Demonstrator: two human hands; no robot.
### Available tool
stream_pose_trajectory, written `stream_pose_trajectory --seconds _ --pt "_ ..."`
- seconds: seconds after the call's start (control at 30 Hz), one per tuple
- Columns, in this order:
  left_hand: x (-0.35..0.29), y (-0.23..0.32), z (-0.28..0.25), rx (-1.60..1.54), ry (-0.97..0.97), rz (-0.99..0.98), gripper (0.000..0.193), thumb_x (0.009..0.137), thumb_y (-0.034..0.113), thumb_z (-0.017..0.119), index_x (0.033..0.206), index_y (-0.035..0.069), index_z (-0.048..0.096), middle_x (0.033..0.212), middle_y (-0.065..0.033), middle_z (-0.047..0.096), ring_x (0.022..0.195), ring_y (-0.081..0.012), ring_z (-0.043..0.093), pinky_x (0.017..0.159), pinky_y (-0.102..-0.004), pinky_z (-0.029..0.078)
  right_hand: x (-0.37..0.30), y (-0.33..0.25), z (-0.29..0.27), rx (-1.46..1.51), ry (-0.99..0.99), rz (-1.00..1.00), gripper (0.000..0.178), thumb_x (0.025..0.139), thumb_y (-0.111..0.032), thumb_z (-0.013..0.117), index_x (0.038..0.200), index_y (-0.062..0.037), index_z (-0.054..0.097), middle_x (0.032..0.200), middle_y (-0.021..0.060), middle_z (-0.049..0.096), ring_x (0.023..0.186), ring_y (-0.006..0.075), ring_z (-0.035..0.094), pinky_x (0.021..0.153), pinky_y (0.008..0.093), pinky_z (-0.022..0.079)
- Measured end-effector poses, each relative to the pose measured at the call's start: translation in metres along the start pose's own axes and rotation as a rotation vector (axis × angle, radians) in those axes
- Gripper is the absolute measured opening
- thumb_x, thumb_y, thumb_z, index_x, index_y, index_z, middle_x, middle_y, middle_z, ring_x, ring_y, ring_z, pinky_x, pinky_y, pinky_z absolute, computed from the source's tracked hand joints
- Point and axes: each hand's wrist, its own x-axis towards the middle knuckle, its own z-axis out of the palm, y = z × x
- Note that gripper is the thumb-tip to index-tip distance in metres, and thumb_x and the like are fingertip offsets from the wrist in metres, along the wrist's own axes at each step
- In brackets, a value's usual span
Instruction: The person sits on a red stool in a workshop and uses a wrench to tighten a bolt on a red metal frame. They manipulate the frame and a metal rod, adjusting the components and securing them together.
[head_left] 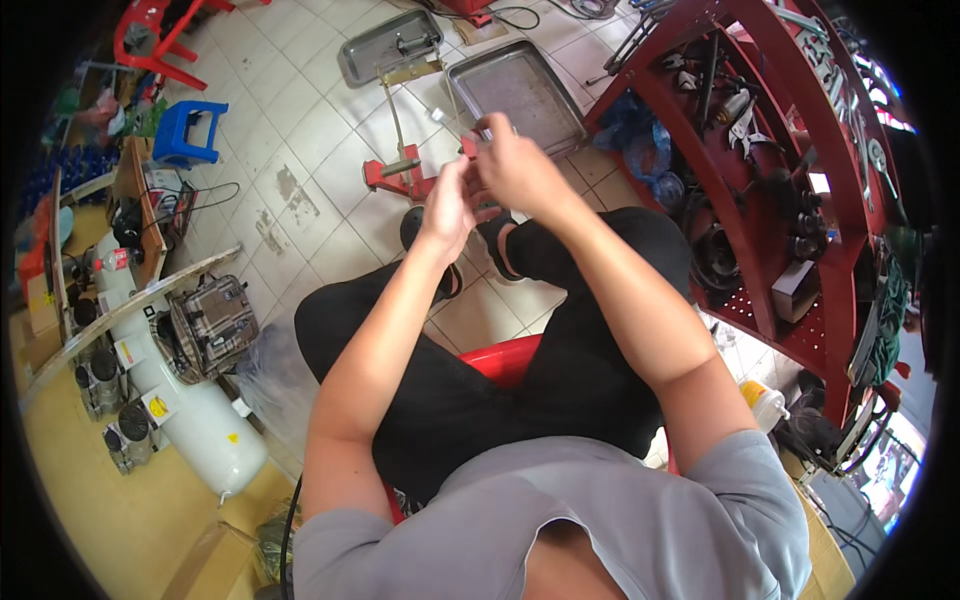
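My left hand [449, 207] and my right hand [522, 170] meet in front of me, above the floor between my knees. The right fingers are bent and closed, with the back of the hand upward. Beside them the left fingers curl in against the right hand. Whatever sits between the fingers is hidden or too small to name. A small red part [468, 147] shows at the fingertips; whether it is held or lies behind them I cannot tell. Just beyond stands a red metal stand [385, 178] with upright rods and a crossbar, partly covered by my hands.
Two metal trays [352, 68] [578, 132] lie on the tiled floor beyond the stand. A red tool rack [745, 270] with pliers and wrenches rises at right. At left are a blue stool [186, 135], a plaid bag [215, 322] and a white tank [210, 440].
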Motion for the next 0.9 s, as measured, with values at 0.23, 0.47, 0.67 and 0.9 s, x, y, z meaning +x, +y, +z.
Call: stream_pose_trajectory --seconds 0.23,0.47,0.67,0.9 --pt "0.004 -0.012 -0.041 -0.228 0.294 0.302 0.035 0.096 0.035 0.031 0.106 0.008 0.051 0.106 -0.0062 0.059 0.101 -0.0169 0.054 0.086 -0.036 0.043 0.004 0.003 0.017 0.285 -0.137 0.024 0.055 0.074 -0.029 0.059 0.115 0.0043 0.04 0.089 0.0254 0.061 0.086 0.0352 0.061 0.075 0.0396 0.047" --pt "0.016 0.051 -0.071 -0.244 0.328 0.445 0.029 0.096 0.026 0.034 0.099 0.001 0.048 0.075 -0.006 0.053 0.068 -0.0191 0.055 0.062 -0.0322 0.047 0.054 0.087 0.016 0.27 -0.111 0.954 0.072 0.077 -0.066 0.041 0.099 0.0013 0.053 0.082 0.0195 0.061 0.065 0.0259 0.061 0.058 0.0433 0.045" --pt "0.022 0.061 -0.067 -0.175 0.358 0.489 0.032 0.097 0.027 0.031 0.096 0.001 0.049 0.066 -0.0045 0.052 0.058 -0.0144 0.052 0.055 -0.0274 0.043 0.057 0.137 0.028 0.647 -0.114 0.955 0.041 0.079 -0.051 0.044 0.088 -0.0115 0.054 0.062 0.0026 0.052 0.048 0.0158 0.048 0.05 0.0349 0.033" --pt "0.029 0.072 -0.081 -0.202 0.373 0.475 0.031 0.096 0.026 0.034 0.099 0.0 0.05 0.07 -0.0054 0.052 0.063 -0.0166 0.053 0.059 -0.0301 0.045 0.052 0.123 0.024 0.626 0.067 0.956 0.036 0.078 -0.044 0.049 0.096 -0.014 0.058 0.08 0.0027 0.054 0.064 0.0163 0.05 0.062 0.0327 0.034"
